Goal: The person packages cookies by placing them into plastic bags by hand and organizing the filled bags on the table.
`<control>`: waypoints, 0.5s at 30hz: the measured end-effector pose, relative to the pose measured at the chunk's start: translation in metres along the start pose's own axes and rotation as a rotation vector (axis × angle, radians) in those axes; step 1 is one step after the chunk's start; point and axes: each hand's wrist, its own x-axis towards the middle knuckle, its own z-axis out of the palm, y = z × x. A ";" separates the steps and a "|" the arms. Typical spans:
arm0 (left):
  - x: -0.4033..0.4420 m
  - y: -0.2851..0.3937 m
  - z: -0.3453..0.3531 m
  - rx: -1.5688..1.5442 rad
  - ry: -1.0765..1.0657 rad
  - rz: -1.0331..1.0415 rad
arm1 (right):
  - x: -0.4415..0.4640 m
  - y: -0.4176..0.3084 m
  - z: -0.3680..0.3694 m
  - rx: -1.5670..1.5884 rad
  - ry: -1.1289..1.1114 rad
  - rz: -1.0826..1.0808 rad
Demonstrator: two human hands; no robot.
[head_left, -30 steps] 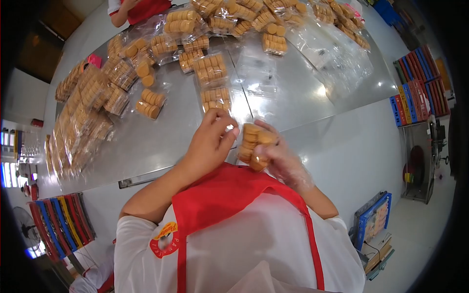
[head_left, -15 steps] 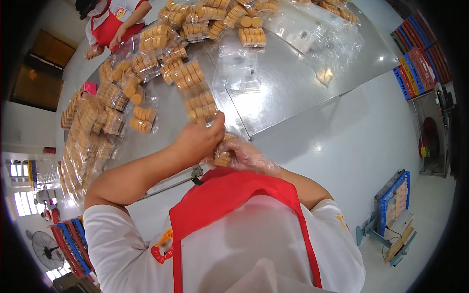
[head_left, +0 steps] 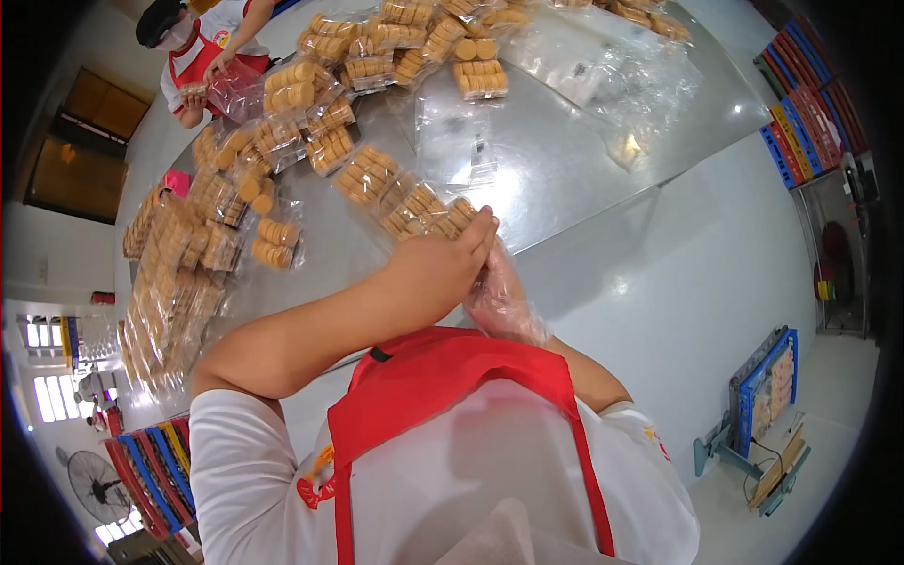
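A long clear bag of round biscuits (head_left: 414,209) stretches across the steel table toward me, its near end at my hands. My left hand (head_left: 441,275) is bare, fingers closed together at that end of the bag. Close against it on the right, my right hand (head_left: 499,299) wears a clear plastic glove and is closed at the same end; its fingers are partly hidden behind the left hand. A smaller bag of biscuits (head_left: 275,243) lies to the left, apart from both hands.
Many bagged biscuits are heaped along the far side and left of the steel table (head_left: 584,193). Flat clear plastic bags (head_left: 603,71) lie at the back right. A co-worker (head_left: 212,56) in a red apron handles a bag at the far left. Crates (head_left: 800,141) stand at right.
Both hands have moved right and slightly up with the near end of the bag, which now slants rightward. The co-worker's hands have come up with a bag.
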 end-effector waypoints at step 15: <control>0.025 0.013 0.021 0.127 0.051 -0.361 | 0.016 -0.012 0.002 -0.192 0.039 0.151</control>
